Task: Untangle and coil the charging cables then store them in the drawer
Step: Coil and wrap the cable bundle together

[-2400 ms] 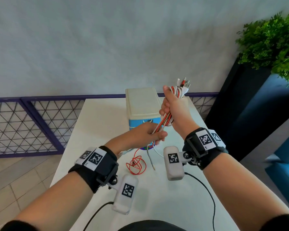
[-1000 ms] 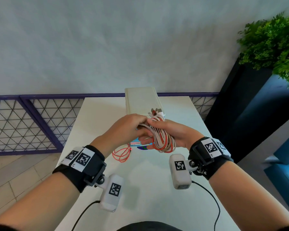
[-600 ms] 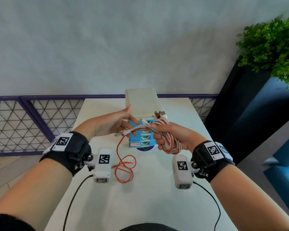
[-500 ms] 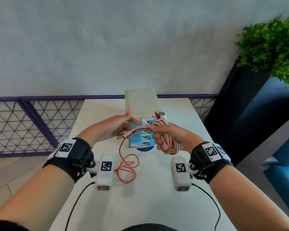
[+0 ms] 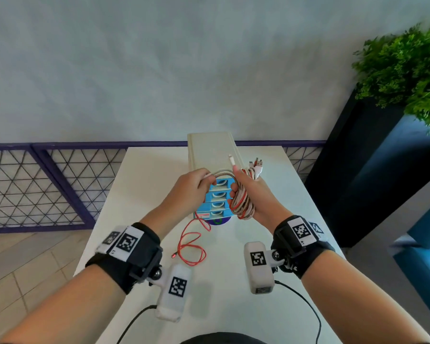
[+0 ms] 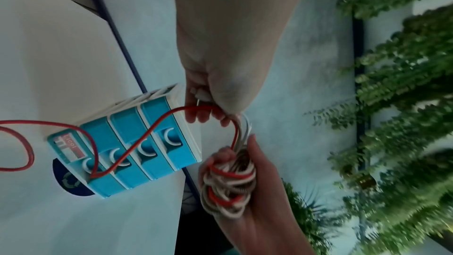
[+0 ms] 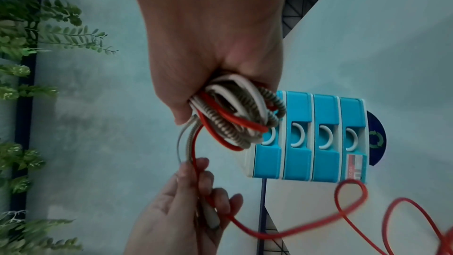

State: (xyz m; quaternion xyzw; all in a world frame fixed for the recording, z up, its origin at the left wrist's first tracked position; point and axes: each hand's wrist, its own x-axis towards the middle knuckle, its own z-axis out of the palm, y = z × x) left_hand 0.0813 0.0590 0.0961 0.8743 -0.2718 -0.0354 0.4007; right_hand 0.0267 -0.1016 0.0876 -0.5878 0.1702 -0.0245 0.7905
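The bundle of coiled white, red and braided charging cables (image 5: 242,203) is held above the white rectangular table (image 5: 233,281), directly in front of the small drawer unit with four blue drawer fronts and a cream casing (image 5: 214,194). The right hand (image 5: 252,194) grips the bundle in a closed fist, with several connector ends (image 5: 256,165) protruding above the thumb. A short span of white, braided and red strands (image 7: 190,143) runs from the bundle to the left hand (image 5: 191,188), which pinches these strands between curled fingers. A white connector plug (image 7: 210,215) lies inside the left palm. From the left hand, the loose red cable (image 5: 193,244) hangs down past the drawer fronts and lies in loops on the table, its connector end resting on the surface. All four drawers appear closed. A green leafy plant (image 5: 405,78) in a dark planter stands to the right of the table.
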